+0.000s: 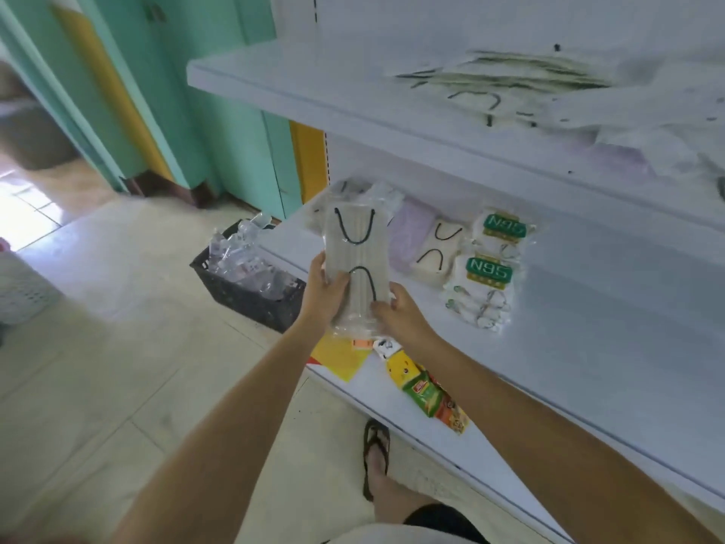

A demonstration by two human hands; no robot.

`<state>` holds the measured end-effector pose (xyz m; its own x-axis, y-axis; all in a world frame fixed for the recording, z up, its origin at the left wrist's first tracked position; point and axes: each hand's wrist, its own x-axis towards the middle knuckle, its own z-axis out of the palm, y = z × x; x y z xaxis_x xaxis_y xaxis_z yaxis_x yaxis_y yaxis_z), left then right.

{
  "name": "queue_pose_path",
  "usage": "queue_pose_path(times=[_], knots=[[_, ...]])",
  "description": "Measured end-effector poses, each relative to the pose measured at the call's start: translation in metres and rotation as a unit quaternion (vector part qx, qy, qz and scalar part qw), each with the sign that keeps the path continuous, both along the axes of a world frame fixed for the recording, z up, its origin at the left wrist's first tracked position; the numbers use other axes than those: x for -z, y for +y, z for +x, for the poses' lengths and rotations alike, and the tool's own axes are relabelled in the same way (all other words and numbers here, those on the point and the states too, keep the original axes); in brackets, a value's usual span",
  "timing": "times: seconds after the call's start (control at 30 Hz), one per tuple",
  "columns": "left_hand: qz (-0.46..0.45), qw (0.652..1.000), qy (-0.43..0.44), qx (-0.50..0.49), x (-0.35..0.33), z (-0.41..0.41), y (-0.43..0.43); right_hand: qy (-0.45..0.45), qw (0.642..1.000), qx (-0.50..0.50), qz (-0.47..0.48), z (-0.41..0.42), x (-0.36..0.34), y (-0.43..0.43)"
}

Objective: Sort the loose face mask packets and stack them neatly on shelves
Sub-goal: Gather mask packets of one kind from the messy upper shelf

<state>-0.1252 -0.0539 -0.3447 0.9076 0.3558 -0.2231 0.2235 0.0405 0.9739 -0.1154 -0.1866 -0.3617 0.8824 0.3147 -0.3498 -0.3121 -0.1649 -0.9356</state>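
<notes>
The left hand (322,287) and the right hand (397,312) both hold one mask packet (355,255), a clear sleeve of pale grey-beige masks with black ear loops. It stands upright on its short end in the air, over the front left corner of the middle shelf (588,327). The left hand grips its lower left edge, thumb across the front. The right hand pinches its lower right corner, so the packet rises above both hands and its clear bottom end hangs between the wrists. Behind it, near the back left of the same shelf, lie more packets in a row: a lavender packet (410,237), then a cream packet (438,251) with black loops touching its right side, then two N95 packets (495,249) with green labels, one in front of the other. A loose pile of packets (510,78) lies spread on the upper shelf (314,84) towards its right end. On the lower shelf (482,453) snack packets (428,390) lie near the front edge. A black crate (251,296) with clear packets in it stands on the floor just beside the left end of the shelves. A foot in a sandal (376,453) stands on the tiled floor before the lower shelf.
</notes>
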Motion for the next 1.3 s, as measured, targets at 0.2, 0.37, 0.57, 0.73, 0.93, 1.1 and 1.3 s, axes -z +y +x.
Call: queue_pose_path(times=[0.2, 0.37, 0.57, 0.73, 0.93, 1.1, 1.3], knots=[[-0.019, 0.988, 0.14, 0.068, 0.024, 0.07, 0.034, 0.034, 0.996, 0.026, -0.076, 0.072, 0.026, 0.035], [0.066, 0.975, 0.193, 0.093, 0.043, 0.119, 0.071, 0.088, 0.993, 0.015, -0.072, 0.125, 0.04, 0.064], [0.201, 0.949, 0.22, 0.104, 0.064, 0.171, 0.127, 0.152, 0.987, 0.0, -0.053, 0.166, 0.043, 0.111], [0.123, 0.963, 0.202, 0.125, 0.074, 0.22, 0.169, 0.177, 0.982, 0.066, -0.028, 0.202, 0.052, 0.152], [0.106, 0.946, 0.195, 0.237, 0.086, 0.295, 0.204, 0.154, 0.965, 0.212, 0.02, 0.265, 0.066, 0.193], [0.214, 0.93, 0.069, 0.29, 0.114, 0.345, 0.21, 0.065, 0.956, 0.277, -0.07, 0.308, 0.092, 0.21], [0.401, 0.854, 0.039, 0.329, 0.142, 0.374, 0.206, -0.056, 0.929, 0.261, -0.255, 0.317, 0.117, 0.215]])
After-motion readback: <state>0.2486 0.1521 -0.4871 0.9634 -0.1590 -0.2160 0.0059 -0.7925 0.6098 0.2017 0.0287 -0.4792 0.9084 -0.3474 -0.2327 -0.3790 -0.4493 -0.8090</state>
